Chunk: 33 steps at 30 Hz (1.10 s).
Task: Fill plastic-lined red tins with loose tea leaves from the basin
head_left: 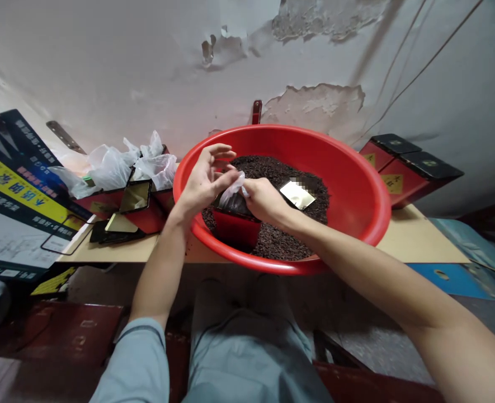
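A large red plastic basin [354, 204] holds a bed of dark, loose, tea-like bits [281, 242]. Standing in it is a red tin [237, 228] with a clear plastic bag [232, 197] inside, the bag's gathered top rising out. My right hand [266, 201] is closed around that gathered top. Beside it, my left hand [207, 178] has its fingers apart, the thumb close to the bag's neck; whether it touches the plastic I cannot tell. A pale, shiny rectangular piece [297, 194] lies on the dark bits to the right of my right hand.
Left of the basin, several red tins with white plastic bags [111, 168] stand near black lids [113, 232] and a printed cardboard box [24, 190]. Two closed red tins with black tops [425, 163] are at right. The tan tabletop [423, 238] meets a peeling wall [146, 67].
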{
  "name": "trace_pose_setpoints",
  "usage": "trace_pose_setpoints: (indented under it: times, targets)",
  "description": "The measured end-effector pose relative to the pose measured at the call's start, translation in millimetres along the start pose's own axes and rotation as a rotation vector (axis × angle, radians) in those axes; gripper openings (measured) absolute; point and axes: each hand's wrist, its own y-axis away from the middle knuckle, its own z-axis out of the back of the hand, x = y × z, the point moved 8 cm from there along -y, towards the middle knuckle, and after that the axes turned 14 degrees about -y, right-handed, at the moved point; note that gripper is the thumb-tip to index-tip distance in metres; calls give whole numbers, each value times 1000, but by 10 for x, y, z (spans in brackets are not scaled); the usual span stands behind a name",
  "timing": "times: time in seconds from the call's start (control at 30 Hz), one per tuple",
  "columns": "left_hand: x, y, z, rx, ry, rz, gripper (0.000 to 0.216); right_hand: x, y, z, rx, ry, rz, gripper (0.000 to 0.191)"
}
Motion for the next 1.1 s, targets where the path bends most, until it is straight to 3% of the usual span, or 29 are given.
trace_pose_setpoints:
  times: [0.1,0.2,0.3,0.4,0.53,0.67,0.77,0.87,1.03,1.1]
  targets:
    - [199,195,-73,277,-263,-3,125,-23,-15,135,-45,-26,16,26]
    - [411,306,-311,483,-284,-17,146,24,-76,218,-23,-35,75,20]
    - [460,258,-475,505,-210,-25,149,70,-137,268,-10,-62,109,19]
    - [365,182,-475,454,-211,-45,150,150,-153,347,-57,-114,164,17]
    - [231,208,-412,405,-262,-103,146,227,-117,374,-52,-167,207,17]
    - [302,336,-388,431,-301,-2,138,170,-88,312,-26,-178,139,23]
    - [269,405,-324,431,-276,58,120,172,-115,227,60,-149,103,24]
    - [161,364,-194,321,-323,73,94,255,-161,238,102,-46,116,24]
    - [2,167,-3,83,-567,3,38,246,-174,443,26,87,6,34]
    - [-21,116,42,40,-545,7,40,218,-143,555,-18,84,-22,35]
